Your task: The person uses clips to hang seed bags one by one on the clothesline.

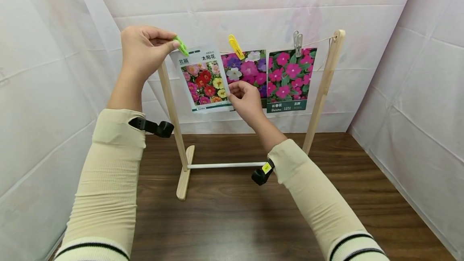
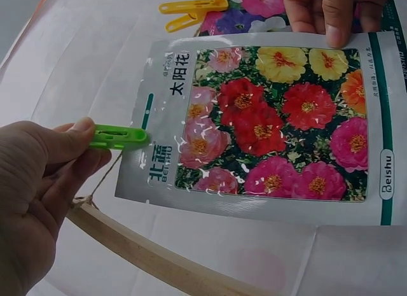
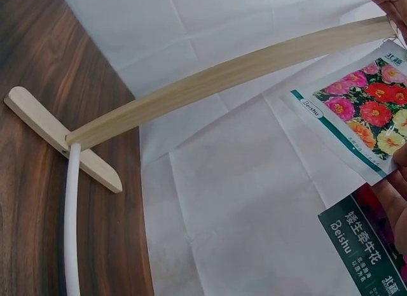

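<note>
My left hand [image 1: 145, 49] pinches a green clothespin [image 2: 119, 137] at the upper left corner of a seed packet [image 1: 204, 81] picturing red, pink and yellow flowers. The clothespin's tip overlaps the packet's top edge. With thumb and fingers my right hand [image 1: 248, 102] pinches the same packet by its right edge, low down. Behind that hand a second packet [image 1: 250, 67] with purple and white flowers hangs from a yellow clothespin [image 1: 236, 46]. To its right a third packet [image 1: 291, 77], with magenta flowers, hangs from a grey clothespin [image 1: 298, 43].
A wooden post [image 1: 324, 92] stands at the right and another post [image 1: 172, 116] at the left, with twine [image 1: 322, 42] strung at the top. A white rod [image 1: 226, 165] joins them low down. White cloth [image 1: 409, 92] surrounds the brown wooden table [image 1: 224, 220].
</note>
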Available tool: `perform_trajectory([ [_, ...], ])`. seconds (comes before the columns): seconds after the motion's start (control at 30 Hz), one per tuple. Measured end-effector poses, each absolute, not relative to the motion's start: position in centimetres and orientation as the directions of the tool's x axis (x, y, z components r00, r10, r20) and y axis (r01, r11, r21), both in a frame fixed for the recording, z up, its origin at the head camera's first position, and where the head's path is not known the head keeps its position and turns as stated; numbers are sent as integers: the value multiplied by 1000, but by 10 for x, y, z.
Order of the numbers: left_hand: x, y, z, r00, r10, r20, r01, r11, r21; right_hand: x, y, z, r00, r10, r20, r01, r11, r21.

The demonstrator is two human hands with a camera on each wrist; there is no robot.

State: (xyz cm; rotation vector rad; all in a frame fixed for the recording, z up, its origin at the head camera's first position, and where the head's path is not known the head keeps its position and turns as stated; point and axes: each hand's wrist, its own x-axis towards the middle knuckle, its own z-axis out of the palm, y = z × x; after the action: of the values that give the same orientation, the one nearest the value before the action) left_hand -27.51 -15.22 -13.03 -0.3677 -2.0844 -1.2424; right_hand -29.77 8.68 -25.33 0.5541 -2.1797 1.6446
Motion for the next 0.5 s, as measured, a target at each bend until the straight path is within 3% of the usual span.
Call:
perform_trajectory([
  [0.5, -277, -151, -131, -751, -78, 656, 530, 522, 668, -293, 73, -249, -857, -133, 497, -514, 265, -816],
])
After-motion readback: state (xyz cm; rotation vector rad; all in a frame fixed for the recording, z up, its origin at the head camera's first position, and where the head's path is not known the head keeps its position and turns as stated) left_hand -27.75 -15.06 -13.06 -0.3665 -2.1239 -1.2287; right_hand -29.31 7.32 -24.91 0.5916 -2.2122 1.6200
